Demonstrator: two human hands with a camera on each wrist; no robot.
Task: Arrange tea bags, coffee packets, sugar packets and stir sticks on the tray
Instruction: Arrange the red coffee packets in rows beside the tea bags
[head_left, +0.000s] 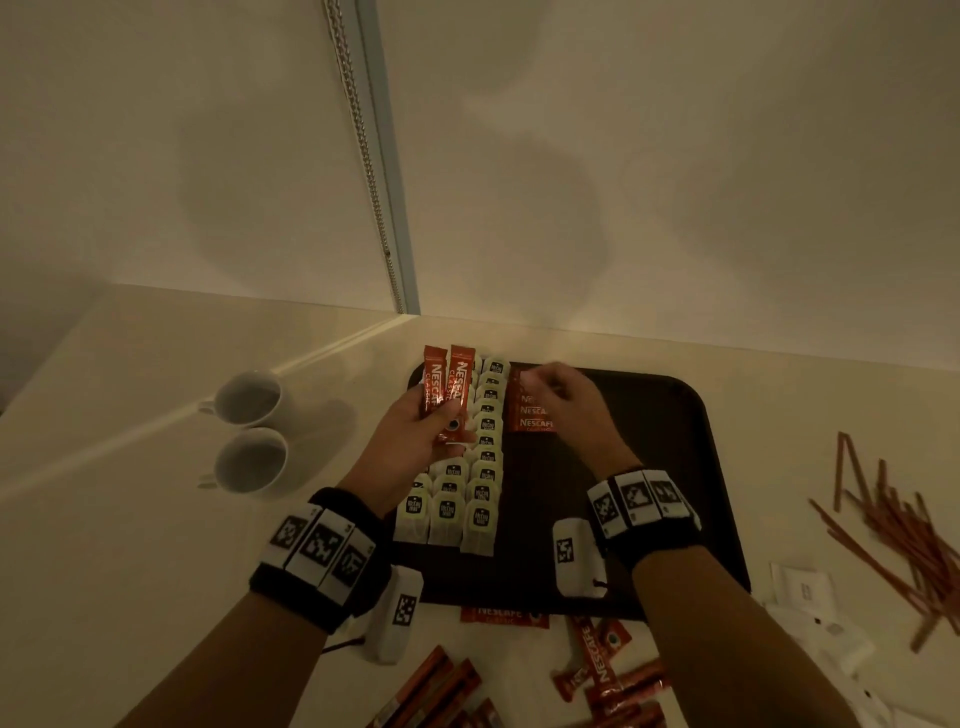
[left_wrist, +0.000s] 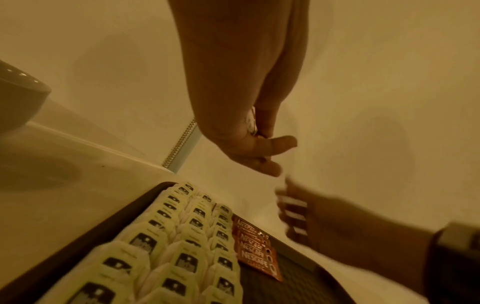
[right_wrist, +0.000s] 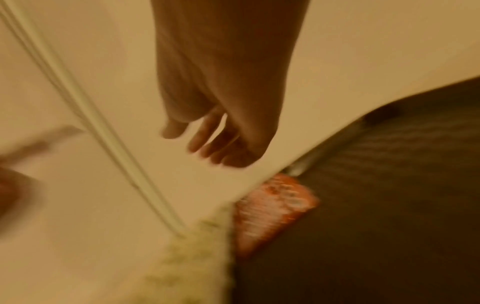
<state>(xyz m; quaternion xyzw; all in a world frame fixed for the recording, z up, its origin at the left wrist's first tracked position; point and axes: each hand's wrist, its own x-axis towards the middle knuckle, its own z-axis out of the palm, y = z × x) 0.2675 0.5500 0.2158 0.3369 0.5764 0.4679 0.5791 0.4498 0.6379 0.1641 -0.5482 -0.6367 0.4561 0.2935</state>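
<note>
- While the tray is only partly filled, loose coffee packets (head_left: 602, 670) lie nearest the person on the tabletop (head_left: 130, 519), just off the tray's near edge, probably as the stock to draw from.
- To the right, sugar packets (head_left: 802, 590) and a scatter of stir sticks (head_left: 893, 525) also lie off the tray, well apart from the hands; I judge their turn has not come.
- On the black tray (head_left: 675, 467), tea bags (head_left: 467, 488) stand in tight overlapping rows along the left side, labels showing, which leaves the right side bare for the other kinds.
- The left hand (head_left: 415, 436) hovers over those rows, its fingers (left_wrist: 270, 144) curled round two upright coffee packets (head_left: 447, 384), apparently kept ready as a small supply.
- Just beside the tea bags, a short overlapped row of laid coffee packets (head_left: 535, 410) starts at the far edge, so each name stays readable.
- The right hand (head_left: 566, 405) is over that row; its fingers (right_wrist: 207, 139) hang loosely spread and hold nothing in the blurred wrist view. Whether they touch the top packet, I cannot tell.
- Further left, two white cups (head_left: 249, 431) sit on the tabletop, clear of the work.
</note>
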